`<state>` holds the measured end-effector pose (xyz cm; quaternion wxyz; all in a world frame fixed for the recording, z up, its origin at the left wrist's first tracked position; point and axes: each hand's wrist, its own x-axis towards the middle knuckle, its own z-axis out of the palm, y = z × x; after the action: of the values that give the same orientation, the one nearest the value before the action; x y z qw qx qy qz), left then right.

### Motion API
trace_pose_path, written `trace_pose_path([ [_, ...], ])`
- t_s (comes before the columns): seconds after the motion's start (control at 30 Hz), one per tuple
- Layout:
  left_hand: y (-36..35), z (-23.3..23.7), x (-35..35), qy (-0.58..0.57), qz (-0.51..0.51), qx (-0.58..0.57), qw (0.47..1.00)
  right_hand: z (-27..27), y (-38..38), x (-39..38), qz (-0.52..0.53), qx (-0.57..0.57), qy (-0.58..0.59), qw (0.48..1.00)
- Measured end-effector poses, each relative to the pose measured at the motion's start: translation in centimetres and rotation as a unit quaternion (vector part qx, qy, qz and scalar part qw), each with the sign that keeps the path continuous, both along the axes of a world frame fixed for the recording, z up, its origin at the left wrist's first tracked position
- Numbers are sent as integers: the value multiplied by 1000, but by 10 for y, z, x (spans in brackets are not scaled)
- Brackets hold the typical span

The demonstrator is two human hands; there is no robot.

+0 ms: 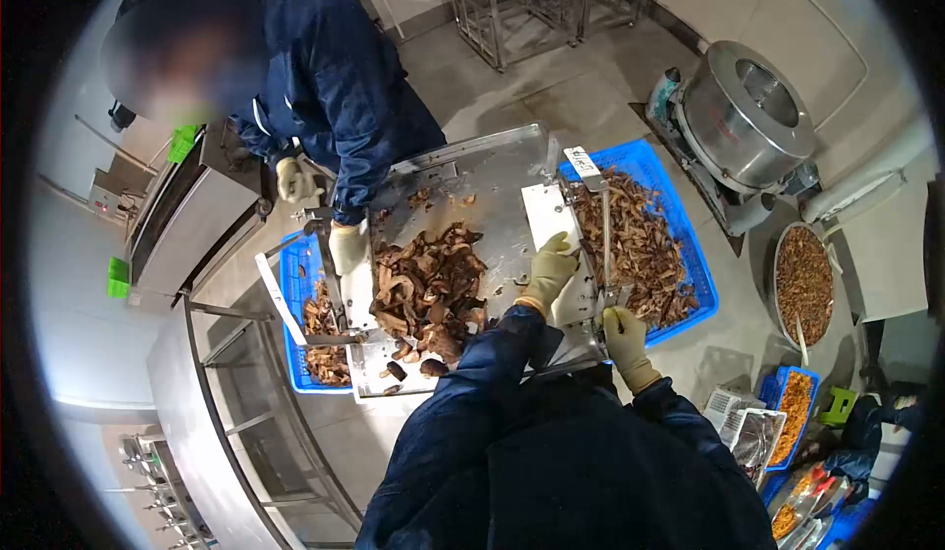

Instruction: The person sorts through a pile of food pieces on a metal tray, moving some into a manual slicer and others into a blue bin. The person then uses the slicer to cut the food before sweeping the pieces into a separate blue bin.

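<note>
My left hand [551,272], in a cream glove, is over a white cutting board [543,213] on the right side of a steel table [512,171]. Its fingers are closed; what they hold, if anything, is hidden. At the near end of a hinged cutting blade [605,240], my right hand [627,341], also gloved, is closed around the handle. A heap of brown mushroom-like pieces [428,289] lies mid-table, left of my hands. Beyond the blade, a blue basket [701,289] holds many cut brown strips [635,240].
Across the table, a co-worker's gloved hands [346,247] are by another board and blade [330,279], above a second blue basket [287,299]. A steel drum machine [738,117], a round tub of brown pieces [802,284] and a blue crate [809,392] stand on the right.
</note>
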<state>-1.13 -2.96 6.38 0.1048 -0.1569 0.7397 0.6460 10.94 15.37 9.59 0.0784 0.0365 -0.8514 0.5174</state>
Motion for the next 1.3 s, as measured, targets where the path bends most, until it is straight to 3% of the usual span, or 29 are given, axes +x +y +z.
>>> trace_pose_path([
  [0.13, 19, -13, -21, 111, 13, 114, 987, 2, 4, 1, 18, 27, -23, 999],
  [0.17, 17, -18, -21, 95, 26, 110, 989, 2, 4, 0, 14, 39, 17, 999],
  [0.27, 8, -28, -19, 52, 78, 76, 993, 1, 2, 2, 2, -17, -24, 1000],
  [0.3, 4, -8, -13, 8, 65, 18, 998, 4, 3, 1, 10, -15, -22, 1000],
  [0.33, -3, -52, -17, -4, 63, 100, 993, 2, 3, 1, 8, -18, -29, 999],
  [0.4, -11, -86, -18, -28, -86, 15, 996, -5, 3, 1, 7, -23, -46, 999],
  [0.47, -3, -49, -12, 67, -104, -157, 980, -6, 3, 1, 4, -27, -52, 998],
  [0.5, 1, -28, -9, 114, -111, -240, 958, -7, 4, 1, 3, -29, -55, 998],
  [0.6, 1, -10, -7, 271, 4, -270, 924, 14, -2, 2, -15, -36, -90, 995],
  [0.73, -4, -13, 16, 104, 92, -237, 961, 36, -7, -3, -30, -71, -58, 995],
  [0.8, -1, -20, 22, 105, 78, -276, 952, 51, -11, -7, -44, -99, -44, 993],
  [0.83, 2, -8, 24, 83, 66, -268, 957, 53, -9, -8, -45, -196, -135, 970],
  [0.97, 14, -4, 23, 82, 40, -287, 953, 71, -12, -15, -30, -243, -152, 958],
  [1.07, 27, -16, 17, 107, 15, -281, 954, 81, -15, -22, -37, -222, -147, 963],
  [1.1, 32, 1, 15, 88, 4, -286, 954, 88, -17, -22, -39, -232, -155, 960],
  [1.2, 39, 11, 15, 99, 55, -156, 981, 86, -13, -25, -27, -196, -144, 970],
  [1.23, 40, 3, 12, 64, 90, -20, 994, 90, -13, -24, -22, -239, -176, 955],
  [1.3, 37, 5, 12, 54, 84, -47, 994, 92, -14, -26, -29, -240, -181, 953],
])
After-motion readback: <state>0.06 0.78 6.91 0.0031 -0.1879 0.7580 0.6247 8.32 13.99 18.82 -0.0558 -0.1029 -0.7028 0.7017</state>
